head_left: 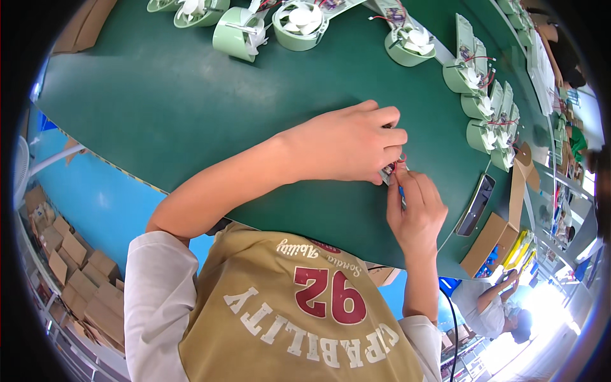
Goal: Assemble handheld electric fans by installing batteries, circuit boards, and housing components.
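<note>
My left hand [356, 143] reaches across from the left, palm down, its fingers curled over a small part on the green table. A bit of this part, a circuit board [386, 172] by its look, shows below the fingers; the rest is hidden. My right hand [417, 204] meets it from the lower right, thumb and forefinger pinched at a thin red wire [401, 160] that loops out beside the board. A narrow blue piece [402, 196] shows between the right thumb and fingers; its kind is not clear.
Pale green fan housings [299, 28] with white blades, boards and red wires line the far side and right of the green table [191, 95]. A phone-like dark device [477, 204] lies at the right edge by an open cardboard box [490, 245]. Another person [490, 305] is beyond.
</note>
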A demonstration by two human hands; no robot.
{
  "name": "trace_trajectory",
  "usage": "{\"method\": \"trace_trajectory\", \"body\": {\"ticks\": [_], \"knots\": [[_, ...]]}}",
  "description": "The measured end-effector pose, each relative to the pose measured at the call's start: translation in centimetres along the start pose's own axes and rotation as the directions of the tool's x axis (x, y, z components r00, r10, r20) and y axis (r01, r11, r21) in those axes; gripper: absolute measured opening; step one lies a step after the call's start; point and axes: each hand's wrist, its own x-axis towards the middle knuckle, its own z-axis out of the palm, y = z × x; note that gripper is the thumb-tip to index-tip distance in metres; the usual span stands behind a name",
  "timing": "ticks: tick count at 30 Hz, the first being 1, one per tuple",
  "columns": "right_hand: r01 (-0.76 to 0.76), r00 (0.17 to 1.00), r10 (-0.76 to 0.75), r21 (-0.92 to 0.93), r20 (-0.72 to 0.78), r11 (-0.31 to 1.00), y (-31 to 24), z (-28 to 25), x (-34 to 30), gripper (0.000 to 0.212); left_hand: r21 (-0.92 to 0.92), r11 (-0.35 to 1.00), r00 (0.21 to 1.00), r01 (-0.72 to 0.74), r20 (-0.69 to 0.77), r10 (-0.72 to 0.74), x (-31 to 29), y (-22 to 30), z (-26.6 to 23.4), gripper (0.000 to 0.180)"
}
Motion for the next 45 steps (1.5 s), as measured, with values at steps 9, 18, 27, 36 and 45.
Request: {"method": "trace_trajectory", "body": {"ticks": [9, 18, 27, 36, 45], "knots": [[-0.284, 0.942, 0.16, 0.446, 0.296, 0.849, 0.4, -3.9, -1.6, 0.048, -0.024, 0.999, 0.999, -0.034, 0.02, 0.035, -0.1, 0.0, -0.7, 0.045], [-0.238, 0.966, 0.206, 0.219, 0.156, 0.946, 0.6, -2.7, -2.3, 0.04, -0.047, 0.998, 1.0, -0.028, 0.005, 0.028, -0.1, -0.2, -0.7, 0.045], [-0.19, 0.982, 0.184, 0.188, 0.049, 0.964, -0.2, -1.5, -2.1, 0.029, -0.056, 0.998, 1.0, -0.021, -0.013, 0.021, -0.1, -0.2, -0.5, 0.044], [-0.336, 0.939, 0.32, 0.131, 0.128, 0.933, -0.6, -1.9, -1.6, 0.028, -0.095, 0.995, 1.0, -0.013, 0.007, 0.013, 0.0, -0.2, -0.4, 0.044], [-0.355, 0.93, 0.328, 0.169, 0.168, 0.92, 0.2, -2.0, -1.3, 0.026, -0.07, 0.996, 0.998, -0.051, -0.05, 0.048, 0.0, -0.4, -0.3, 0.038]]}}
